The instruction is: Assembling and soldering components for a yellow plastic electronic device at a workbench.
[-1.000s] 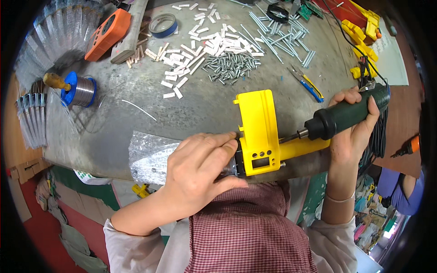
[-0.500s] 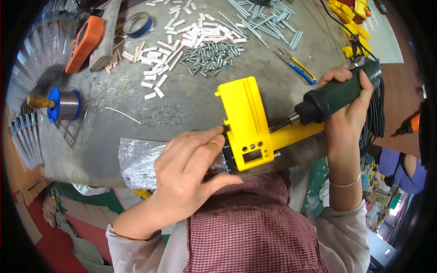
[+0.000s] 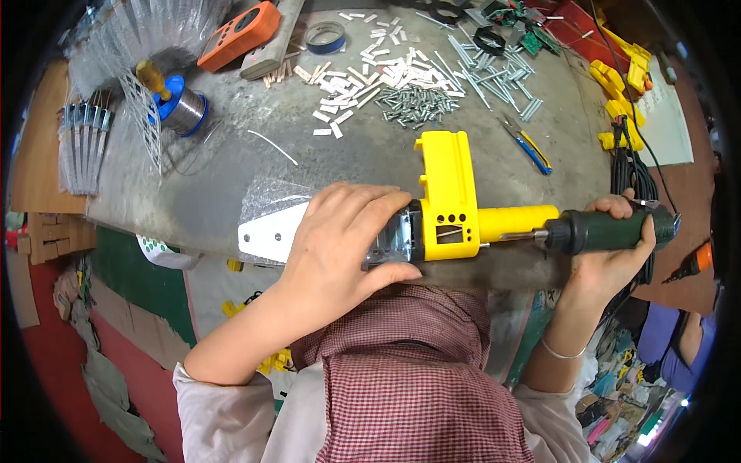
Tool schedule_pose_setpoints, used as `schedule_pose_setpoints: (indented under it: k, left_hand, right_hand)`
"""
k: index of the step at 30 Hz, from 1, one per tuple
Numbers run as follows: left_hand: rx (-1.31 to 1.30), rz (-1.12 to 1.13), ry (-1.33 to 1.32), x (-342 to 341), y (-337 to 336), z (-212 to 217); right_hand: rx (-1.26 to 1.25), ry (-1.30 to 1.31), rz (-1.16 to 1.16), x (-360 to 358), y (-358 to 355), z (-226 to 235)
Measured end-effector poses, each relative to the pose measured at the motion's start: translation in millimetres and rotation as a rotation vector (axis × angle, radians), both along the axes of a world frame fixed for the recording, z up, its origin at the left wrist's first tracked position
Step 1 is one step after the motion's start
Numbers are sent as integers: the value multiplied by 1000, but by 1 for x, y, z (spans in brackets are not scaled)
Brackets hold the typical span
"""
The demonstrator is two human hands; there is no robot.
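- Grey, scuffed metal-topped workbench (image 3: pixel 231 185): fills the upper half of the view and bears all the items listed below; its near edge runs just beyond the person's checked red-and-white garment (image 3: pixel 409 370).
- Yellow plastic tool housing, L-shaped with a long handle and a slotted side (image 3: pixel 448 201): lies at the near edge of the bench, centre-right, its handle pointing right and its upright part pointing far. A flat silvery metal plate (image 3: pixel 270 231) sticks out of its left end, lying over a crinkled clear plastic bag (image 3: pixel 266 197).
- Left hand (image 3: pixel 347 247): laid over the metal section where plate and housing meet, fingers curled over the top and thumb underneath, holding that joint firmly.
- Right hand (image 3: pixel 610 255): wrapped fully around the dark green cylindrical powered screwdriver (image 3: pixel 606 229), which lies level at the right, its bit touching the right end of the yellow handle.
- Orange handheld meter with a dark screen (image 3: pixel 243 31): far left, beside a grey wooden block.
- Spool of solder wire on a blue reel (image 3: pixel 181 108): left, near a row of bagged silvery parts (image 3: pixel 81 143) at the bench's left edge.
- Heap of small silvery screws (image 3: pixel 413 104): far of the housing, with scattered white plastic pieces (image 3: pixel 347 85) just to its left.
- Blue-and-yellow-handled cutters (image 3: pixel 529 147): right of the housing's upright part, apart from it.
- Roll of blue tape (image 3: pixel 324 35): far centre.
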State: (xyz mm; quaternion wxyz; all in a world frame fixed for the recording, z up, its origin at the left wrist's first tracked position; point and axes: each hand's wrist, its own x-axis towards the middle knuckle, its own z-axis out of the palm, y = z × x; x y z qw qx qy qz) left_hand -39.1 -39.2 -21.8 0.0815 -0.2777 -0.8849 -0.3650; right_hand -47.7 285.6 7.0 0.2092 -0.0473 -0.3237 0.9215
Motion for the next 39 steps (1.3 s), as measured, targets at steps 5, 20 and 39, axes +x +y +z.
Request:
schedule_pose_setpoints:
  k: [5, 20, 39]
  left_hand:
    - [-1, 23, 5, -1, 6, -1]
    - [-32, 62, 0, 2, 5, -1]
    - [-23, 34, 163, -1, 8, -11]
  right_hand:
    - [19, -18, -80, 8, -15, -5]
    - [12, -29, -96, 10, -35, -13]
    - [-295, 156, 180, 12, -32, -20]
